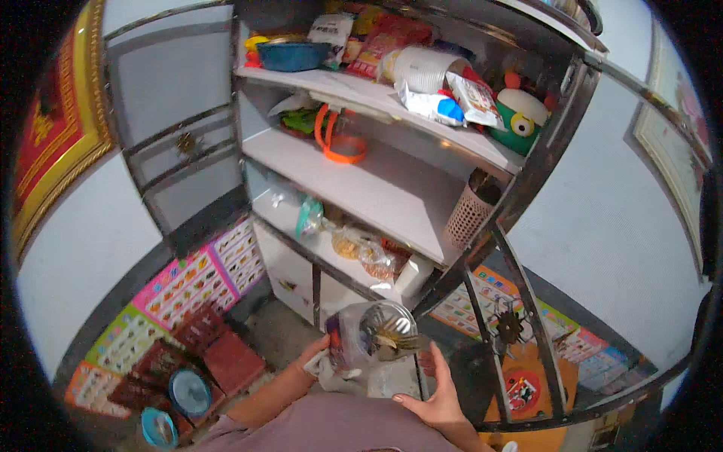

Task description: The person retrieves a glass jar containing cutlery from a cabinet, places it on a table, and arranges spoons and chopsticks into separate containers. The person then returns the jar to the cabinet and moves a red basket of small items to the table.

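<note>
In front of my body, my left hand [314,356] grips a transparent plastic jar [353,333] from its left side. The jar is tilted, with its round end towards the upper right, and dried brownish pieces show inside. A whitish cloth [333,373] hangs under the jar by my left fingers. To the right, my right hand [439,390] is spread, thumb and fingers apart, holding nothing. It appears apart from the jar. Beyond both hands stands a cabinet with a lower shelf [271,204] bearing bagged food [353,246].
An open cabinet door [531,322] juts out at right. The middle shelf [390,181] carries an orange-rimmed container [344,155] and a perforated pink holder [469,214]. Packets and a stack of paper cups [426,69] lie on the top shelf. Dark red chairs [231,361] with blue basins [190,392] stand lower left.
</note>
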The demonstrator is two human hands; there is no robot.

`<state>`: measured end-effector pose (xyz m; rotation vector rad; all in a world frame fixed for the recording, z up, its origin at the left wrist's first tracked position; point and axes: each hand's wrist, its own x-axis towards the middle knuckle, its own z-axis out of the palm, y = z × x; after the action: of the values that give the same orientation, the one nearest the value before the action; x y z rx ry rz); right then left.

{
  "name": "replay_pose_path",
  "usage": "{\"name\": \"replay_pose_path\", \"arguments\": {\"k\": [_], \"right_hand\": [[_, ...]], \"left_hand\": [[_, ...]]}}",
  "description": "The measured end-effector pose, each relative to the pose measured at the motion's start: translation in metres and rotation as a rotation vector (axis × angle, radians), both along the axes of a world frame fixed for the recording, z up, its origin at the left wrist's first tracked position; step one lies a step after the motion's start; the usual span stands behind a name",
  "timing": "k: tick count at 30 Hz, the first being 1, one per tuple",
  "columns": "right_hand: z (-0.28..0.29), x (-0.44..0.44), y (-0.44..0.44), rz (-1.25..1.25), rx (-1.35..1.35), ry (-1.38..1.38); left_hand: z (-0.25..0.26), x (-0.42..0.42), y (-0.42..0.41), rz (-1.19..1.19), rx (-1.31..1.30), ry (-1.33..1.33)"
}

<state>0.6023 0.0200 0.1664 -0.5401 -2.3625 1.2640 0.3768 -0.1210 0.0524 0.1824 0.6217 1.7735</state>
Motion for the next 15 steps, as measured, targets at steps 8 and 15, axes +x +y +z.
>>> {"name": "replay_pose_path", "arguments": {"k": [8,15], "right_hand": [[0.034,-0.167,-0.034,-0.105,-0.114,0.445],[0.079,-0.251,-0.009,-0.291,0.085,0.45]], "left_hand": [[0.032,-0.146,0.015,-0.462,0.308,0.102],[0.101,-0.215,0.073,-0.35,0.285,0.19]]}}
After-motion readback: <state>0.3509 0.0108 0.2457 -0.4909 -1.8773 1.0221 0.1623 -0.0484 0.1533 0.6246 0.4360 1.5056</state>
